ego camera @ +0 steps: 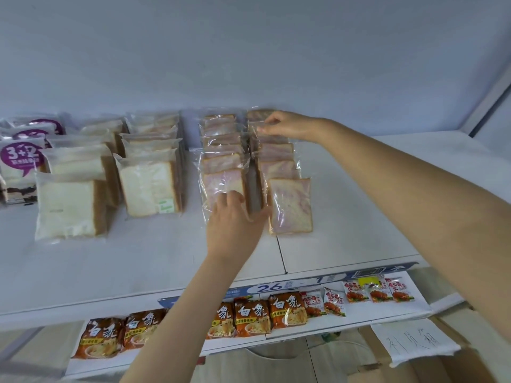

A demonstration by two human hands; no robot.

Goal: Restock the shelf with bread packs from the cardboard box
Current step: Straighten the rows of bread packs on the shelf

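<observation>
Two rows of pink-swirled bread packs in clear wrap stand on the white shelf [359, 217]. My left hand [235, 219] grips the front pack of the left pink row [221, 181], thumb reaching towards the gap between the rows. My right hand [287, 125] pinches the clear wrapper top of a pack near the back of the right pink row [276, 158]. The front pack of that row [290, 205] leans upright, untouched. A cardboard box [448, 355] with a handwritten paper label sits at the bottom right, mostly cut off.
White bread packs [149, 186] stand in rows to the left, with purple-labelled packs [19, 167] at the far left. Below, a lower shelf carries orange noodle packs [251, 316] and small red snack packets [378, 291]. The upper shelf's right side is bare.
</observation>
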